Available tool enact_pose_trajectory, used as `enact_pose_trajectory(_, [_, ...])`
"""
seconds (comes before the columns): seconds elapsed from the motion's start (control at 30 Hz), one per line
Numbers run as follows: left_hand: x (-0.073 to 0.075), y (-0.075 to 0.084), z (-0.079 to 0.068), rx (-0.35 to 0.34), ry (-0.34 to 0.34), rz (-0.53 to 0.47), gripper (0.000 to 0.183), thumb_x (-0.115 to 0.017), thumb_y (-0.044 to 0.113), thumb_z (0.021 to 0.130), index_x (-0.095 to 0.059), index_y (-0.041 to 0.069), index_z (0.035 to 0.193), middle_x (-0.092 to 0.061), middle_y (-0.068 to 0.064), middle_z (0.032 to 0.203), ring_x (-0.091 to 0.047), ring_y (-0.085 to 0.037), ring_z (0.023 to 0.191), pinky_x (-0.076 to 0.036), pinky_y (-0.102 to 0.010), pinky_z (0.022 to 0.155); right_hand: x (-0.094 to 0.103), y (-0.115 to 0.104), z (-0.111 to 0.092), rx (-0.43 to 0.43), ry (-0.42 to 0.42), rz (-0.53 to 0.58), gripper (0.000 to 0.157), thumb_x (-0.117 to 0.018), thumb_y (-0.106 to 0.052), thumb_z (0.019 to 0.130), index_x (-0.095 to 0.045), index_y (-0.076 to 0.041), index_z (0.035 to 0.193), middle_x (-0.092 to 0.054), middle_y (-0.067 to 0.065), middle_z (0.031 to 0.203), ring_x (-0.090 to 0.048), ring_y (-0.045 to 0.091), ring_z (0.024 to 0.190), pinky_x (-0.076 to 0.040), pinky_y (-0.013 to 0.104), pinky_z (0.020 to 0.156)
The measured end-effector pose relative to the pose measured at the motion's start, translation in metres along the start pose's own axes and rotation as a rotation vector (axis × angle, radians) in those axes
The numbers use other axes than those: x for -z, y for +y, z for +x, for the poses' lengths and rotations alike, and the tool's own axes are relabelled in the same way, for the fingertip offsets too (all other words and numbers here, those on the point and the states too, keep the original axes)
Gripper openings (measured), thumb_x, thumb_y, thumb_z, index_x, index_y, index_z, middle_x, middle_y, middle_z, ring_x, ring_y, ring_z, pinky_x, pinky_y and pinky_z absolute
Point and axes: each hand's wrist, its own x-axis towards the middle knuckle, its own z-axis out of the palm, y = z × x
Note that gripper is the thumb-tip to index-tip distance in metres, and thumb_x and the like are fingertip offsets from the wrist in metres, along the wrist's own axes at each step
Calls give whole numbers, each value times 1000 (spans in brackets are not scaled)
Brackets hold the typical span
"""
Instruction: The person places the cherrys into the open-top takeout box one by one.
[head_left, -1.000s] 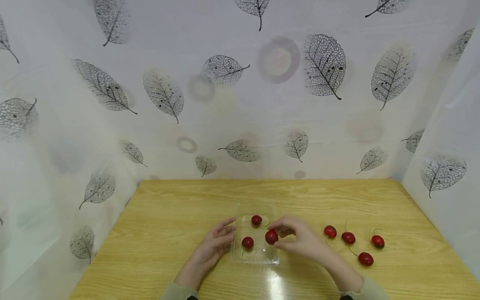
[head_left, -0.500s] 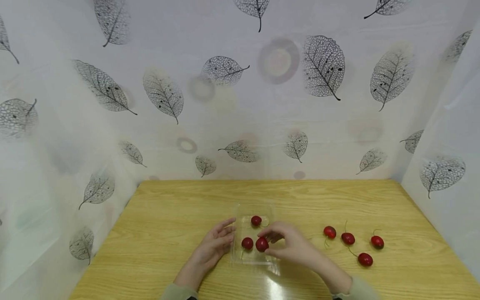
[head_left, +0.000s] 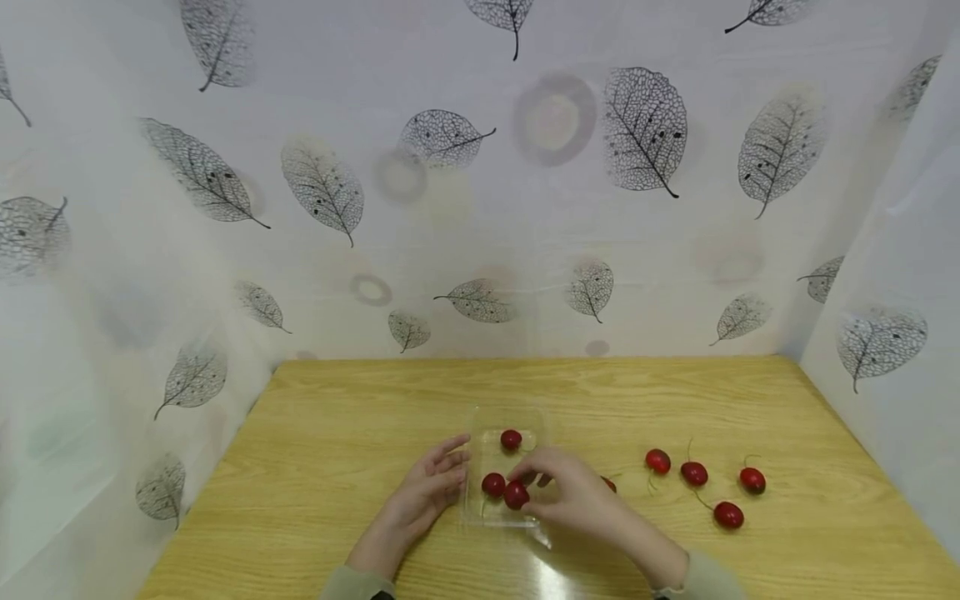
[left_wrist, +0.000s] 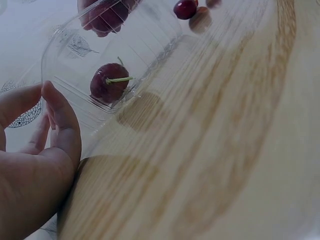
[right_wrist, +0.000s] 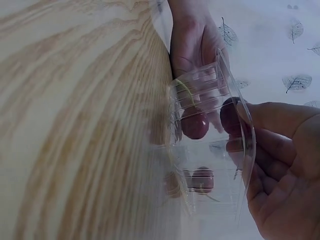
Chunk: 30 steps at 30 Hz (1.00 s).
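A clear plastic box [head_left: 491, 521] stands on the table in the head view, with one cherry [head_left: 511, 440] toward its back and another cherry [head_left: 492, 485] toward its front left. Thumb and fingers of my right hand [head_left: 566, 492] pinch a third cherry [head_left: 516, 495] over the front part of the box, beside the front-left one. The right wrist view shows this pinched cherry [right_wrist: 230, 117] at the box's rim. My left hand [head_left: 426, 493] lies along the left wall, its fingers extended; in the left wrist view its fingertips [left_wrist: 48, 90] are right at the box's edge.
Several loose cherries with stems, among them one cherry [head_left: 728, 515] nearest the front, lie on the wooden table [head_left: 360, 417] to the right. Another cherry [head_left: 609, 483] is partly hidden behind my right hand. A leaf-printed sheet [head_left: 525, 208] rises behind and at both sides.
My right hand has carried its cherry left and toward the front, from the box's right side to beside the front-left cherry. A loose cherry now shows behind that hand. The left hand stays put.
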Motion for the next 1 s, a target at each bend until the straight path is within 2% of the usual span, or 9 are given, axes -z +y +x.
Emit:
enact_pose_trajectory(0.3, [1, 1, 0, -7, -7, -10, 69, -60, -1, 103, -28, -2, 164, -55, 1, 129, -59, -2, 98, -54, -18, 86, -3, -5, 2, -13, 10, -110, 35, -87, -6, 83, -77, -14, 116, -77, -3, 113, -69, 11, 100, -60, 26, 86])
enact_pose_trajectory(0.53, [1, 1, 0, -10, -6, -13, 68, -61, -1, 103, -29, -1, 163, -55, 1, 129, -60, -3, 99, -54, -18, 86, -4, -6, 2, -23, 3, -129, 33, -87, -6, 85, -77, -14, 115, -77, -4, 113, -70, 11, 101, -61, 29, 87])
enact_pose_trajectory(0.77, [0, 0, 0, -12, -7, -17, 69, -62, 1, 103, -28, -2, 163, -55, 1, 129, -61, -3, 99, -54, -18, 87, -1, -5, 0, -60, -3, -48, 32, -85, -8, 87, -76, -14, 117, -77, -3, 116, -71, 13, 102, -60, 28, 90])
enact_pose_trajectory(1.0, [0, 1, -1, -8, -11, -19, 68, -61, 2, 104, -29, -1, 164, -55, 1, 129, -60, -3, 100, -54, -18, 87, 0, -2, 0, -45, 3, 43, 31, -83, -6, 87, -75, -10, 116, -78, 1, 116, -71, 12, 102, -60, 27, 91])
